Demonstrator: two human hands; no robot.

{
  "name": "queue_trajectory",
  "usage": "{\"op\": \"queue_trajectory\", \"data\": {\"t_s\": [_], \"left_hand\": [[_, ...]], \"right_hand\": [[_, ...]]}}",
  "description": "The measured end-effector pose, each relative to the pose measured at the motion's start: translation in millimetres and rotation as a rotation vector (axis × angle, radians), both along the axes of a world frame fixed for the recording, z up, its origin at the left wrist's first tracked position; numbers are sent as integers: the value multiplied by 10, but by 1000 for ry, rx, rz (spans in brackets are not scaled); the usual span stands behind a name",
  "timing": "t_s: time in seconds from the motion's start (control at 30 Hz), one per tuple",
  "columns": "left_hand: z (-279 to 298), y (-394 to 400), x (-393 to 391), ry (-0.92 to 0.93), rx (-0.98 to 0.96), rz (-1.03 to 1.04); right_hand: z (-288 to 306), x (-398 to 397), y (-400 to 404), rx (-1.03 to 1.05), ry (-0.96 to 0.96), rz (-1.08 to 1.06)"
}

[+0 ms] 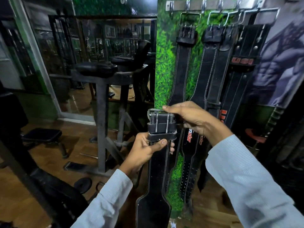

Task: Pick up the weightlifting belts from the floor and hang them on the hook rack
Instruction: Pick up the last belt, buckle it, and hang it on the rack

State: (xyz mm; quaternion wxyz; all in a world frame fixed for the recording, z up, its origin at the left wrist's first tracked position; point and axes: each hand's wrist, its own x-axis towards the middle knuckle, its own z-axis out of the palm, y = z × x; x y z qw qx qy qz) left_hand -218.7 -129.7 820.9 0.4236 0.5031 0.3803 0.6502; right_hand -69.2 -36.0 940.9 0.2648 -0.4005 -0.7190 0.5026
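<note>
I hold a black leather weightlifting belt [157, 181] upright in front of the green wall panel, its wide part hanging low. My left hand [144, 150] grips the strap just under the buckle. My right hand [192, 119] pinches the metal buckle [160, 120] at the belt's top. High up, a steel hook rack [212, 4] runs across the panel. Three black belts [182, 74] hang from its hooks by their buckles, reaching down behind my hands. The hook at the rack's left end [171, 6] carries nothing.
A black padded gym machine [102, 83] on a steel frame stands to the left, with a mirror wall [115, 43] behind it. A low bench [42, 135], a phone [75, 166] and a weight plate [83, 185] lie on the wooden floor at left.
</note>
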Motion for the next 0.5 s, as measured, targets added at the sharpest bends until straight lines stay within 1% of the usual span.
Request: {"op": "queue_trajectory", "data": {"t_s": [0.03,0.07,0.1,0.17,0.23,0.3,0.4,0.5], "left_hand": [[27,36,-37,2,-1,-10],[46,80,-76,-2,-13,-16],[64,130,-117,-8,-25,-18],[97,253,-203,-10,-25,3],[139,370,-289,15,15,38],[150,449,-352,11,41,39],[215,636,-447,-13,80,28],[532,1054,-547,-13,123,32]], "right_hand": [[47,-23,2,4,119,-7],[87,-53,28,56,226,-36],[130,-93,41,154,290,-78],[175,-200,76,414,304,-153],[185,-330,115,548,306,-210],[218,-430,188,596,340,-285],[459,-535,414,684,413,-386],[849,-609,826,703,413,-446]]}}
